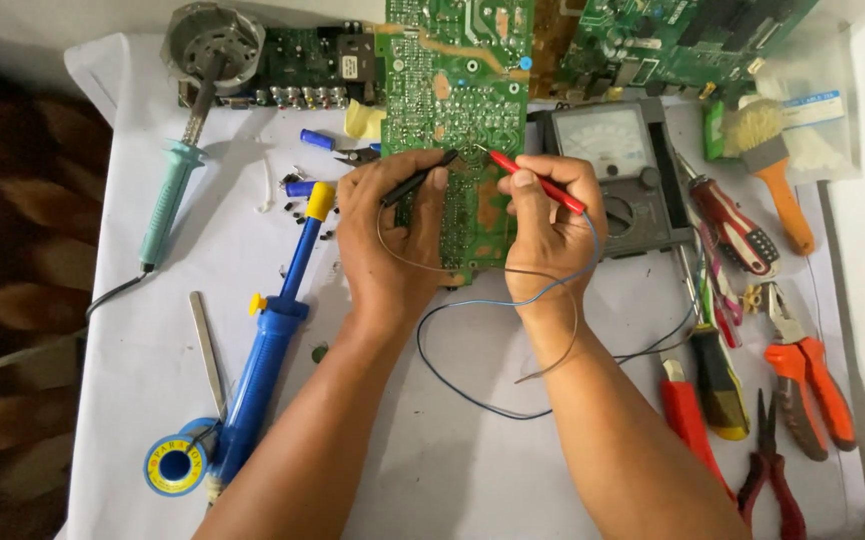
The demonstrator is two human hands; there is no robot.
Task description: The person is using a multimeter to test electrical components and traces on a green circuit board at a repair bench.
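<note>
A: What do the hands have hold of?

B: The left hand (387,235) is closed around a black probe (418,178), pinched between thumb and fingers. The right hand (544,225) grips a red probe (537,182) the same way, like a pen. Both tips meet the green board (457,110) close together, near its middle.

A: And the board?

B: It lies flat at the far edge of the table (452,470), solder side up, running toward the hands. The meter (617,175) sits just right of it, its thin leads (472,300) looping under the wrists.

A: How far along would you say?

B: Probing is under way, I'd judge. I can't read where the needle stands. The soldering iron (174,185) lies untouched toward the left edge, with the blue solder pump (272,335) and solder reel (174,465) nearer the front left corner. Small loose parts (297,195) lie by the board's left side, so some pieces seem already off. Pliers (802,375) and screwdrivers (737,225) wait along the right edge.
</note>
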